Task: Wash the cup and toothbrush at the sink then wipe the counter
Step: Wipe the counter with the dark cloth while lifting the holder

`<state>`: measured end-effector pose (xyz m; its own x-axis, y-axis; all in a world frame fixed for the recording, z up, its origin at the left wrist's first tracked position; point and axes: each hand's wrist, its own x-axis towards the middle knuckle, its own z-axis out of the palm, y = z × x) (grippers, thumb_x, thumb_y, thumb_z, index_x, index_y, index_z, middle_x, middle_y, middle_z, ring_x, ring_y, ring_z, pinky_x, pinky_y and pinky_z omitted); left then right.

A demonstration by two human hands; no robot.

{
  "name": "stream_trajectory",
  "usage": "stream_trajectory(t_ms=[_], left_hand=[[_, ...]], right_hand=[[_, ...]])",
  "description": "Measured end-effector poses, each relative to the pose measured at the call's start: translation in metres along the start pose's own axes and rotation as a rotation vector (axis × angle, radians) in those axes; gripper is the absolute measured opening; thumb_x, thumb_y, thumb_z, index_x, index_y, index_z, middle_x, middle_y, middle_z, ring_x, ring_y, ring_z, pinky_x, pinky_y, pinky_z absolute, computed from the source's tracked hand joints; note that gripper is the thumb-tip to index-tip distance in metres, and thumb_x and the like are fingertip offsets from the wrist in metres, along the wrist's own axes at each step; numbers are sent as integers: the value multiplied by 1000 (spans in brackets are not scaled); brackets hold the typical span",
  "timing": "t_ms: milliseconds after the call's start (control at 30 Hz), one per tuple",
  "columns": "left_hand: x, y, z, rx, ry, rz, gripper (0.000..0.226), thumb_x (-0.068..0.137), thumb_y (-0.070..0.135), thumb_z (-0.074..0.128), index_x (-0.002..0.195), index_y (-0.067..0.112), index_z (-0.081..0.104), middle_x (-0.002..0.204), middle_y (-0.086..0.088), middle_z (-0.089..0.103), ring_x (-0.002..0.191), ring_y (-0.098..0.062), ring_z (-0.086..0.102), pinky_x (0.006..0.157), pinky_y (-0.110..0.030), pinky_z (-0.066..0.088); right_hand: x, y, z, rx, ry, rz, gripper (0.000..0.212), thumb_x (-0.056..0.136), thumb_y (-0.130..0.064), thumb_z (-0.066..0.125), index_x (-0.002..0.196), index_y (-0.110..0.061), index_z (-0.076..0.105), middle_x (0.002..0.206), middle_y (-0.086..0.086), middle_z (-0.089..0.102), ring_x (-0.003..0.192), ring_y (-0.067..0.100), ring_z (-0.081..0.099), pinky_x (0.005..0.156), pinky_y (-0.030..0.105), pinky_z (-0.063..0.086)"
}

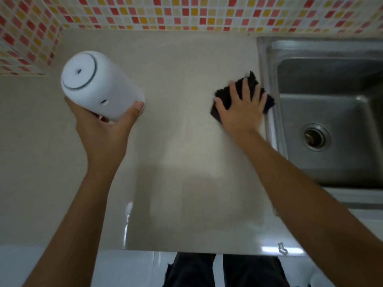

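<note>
I hold the white container (99, 85) up in my left hand (107, 129), fingers wrapped around it, so the tabletop (176, 152) is free; my right hand (240, 106), spread flat, presses the dark cloth (250, 79) beside the sink (331, 112). Cup and toothbrush are not visible.

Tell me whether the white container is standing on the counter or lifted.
Lifted and tilted: the left hand holds the white container above the counter.
</note>
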<state>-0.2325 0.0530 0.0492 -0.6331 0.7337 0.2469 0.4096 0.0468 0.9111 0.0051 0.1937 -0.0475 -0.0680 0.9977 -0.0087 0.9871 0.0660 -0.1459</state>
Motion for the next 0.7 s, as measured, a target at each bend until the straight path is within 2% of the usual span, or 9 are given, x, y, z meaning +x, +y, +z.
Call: stream_trajectory(t_ms=[67,167,267,333,400,533,633,700], left_hand=[[1,2,2,2,-2,10,93,73,30,84,143,3,29,134,3,52,120,0,54,95,-20,49],[6,3,3,-11,6,2,97,71,33,85,144,3,28,134,3,53,120,0,55,96,-22,50],[13,5,3,-36,7,-8,97,71,32,85,144,4,28,136,3,52,121,-2,54,97,-24,50],[14,5,5,-43,0,-5,95,72,29,84,144,3,28,138,-1,52,122,-4,54,97,-24,50],[9,3,7,-25,-16,-7,95,72,28,85,144,4,28,138,0,52,122,-3,54,97,-24,50],[-1,0,9,-45,-61,-30,98,70,32,86,145,7,29,138,2,52,123,-5,54,99,-30,51],[15,-12,23,-29,-59,-70,98,69,33,86,145,8,30,139,0,52,124,-7,54,101,-34,51],[14,-12,22,-21,-60,-53,97,70,31,86,145,8,29,139,1,52,124,-7,54,101,-33,51]], right_hand=[[-10,-33,8,17,12,-8,69,90,-65,25,148,-29,28,158,8,21,143,42,11,115,58,3],[-96,-62,12,94,30,-298,63,90,-60,37,144,-27,39,156,8,28,142,44,17,114,60,7],[-207,-43,-1,127,-112,-595,61,89,-60,41,143,-32,39,157,0,26,144,38,15,113,62,11],[-242,-7,-7,85,-158,-660,64,87,-65,41,143,-35,38,156,-4,27,144,34,18,112,61,17],[-232,30,-9,80,-132,-578,66,84,-66,45,143,-35,40,155,-3,29,144,34,21,110,60,21],[-131,44,-9,66,8,-245,66,86,-64,44,143,-32,40,153,3,34,139,39,28,114,55,15],[10,1,9,83,-18,-58,68,87,-68,31,145,-33,34,157,4,26,142,39,18,115,56,8],[70,-37,9,77,-68,-16,71,87,-70,24,148,-33,26,160,3,16,144,39,8,115,57,2]])
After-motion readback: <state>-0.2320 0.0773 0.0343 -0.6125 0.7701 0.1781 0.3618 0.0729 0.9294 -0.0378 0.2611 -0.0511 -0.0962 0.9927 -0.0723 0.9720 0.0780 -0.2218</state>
